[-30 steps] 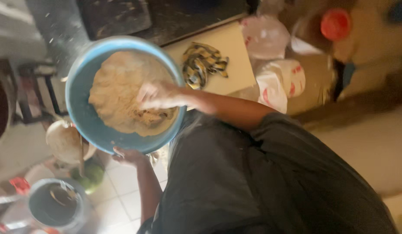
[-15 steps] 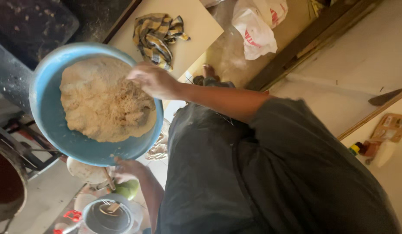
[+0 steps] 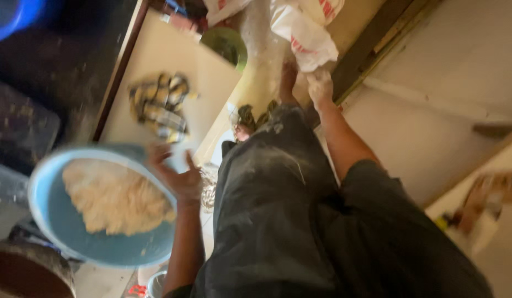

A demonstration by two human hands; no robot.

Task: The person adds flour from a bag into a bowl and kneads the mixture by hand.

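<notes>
A blue bowl (image 3: 57,221) holding a mound of pale, crumbly dough (image 3: 109,196) sits low at the left. My left hand (image 3: 176,176) grips its right rim, fingers spread over the edge. My right hand (image 3: 320,85), coated in pale dough, is stretched out to the lower edge of a white plastic bag (image 3: 300,33) on the floor. It is too blurred to show whether it grips the bag. My dark garment (image 3: 300,221) fills the middle, and a bare foot (image 3: 289,72) shows beside the bag.
A yellow-and-dark striped cloth (image 3: 156,107) lies on a beige board (image 3: 162,55). A green round lid or bowl (image 3: 228,44) sits beyond it. A dark pot (image 3: 24,273) is at the bottom left, a wooden beam (image 3: 377,44) runs diagonally at the right.
My right hand has left the dough and swung out to the white bag. The bowl has dropped lower left, with my left hand now on its right rim. The view has shifted.
</notes>
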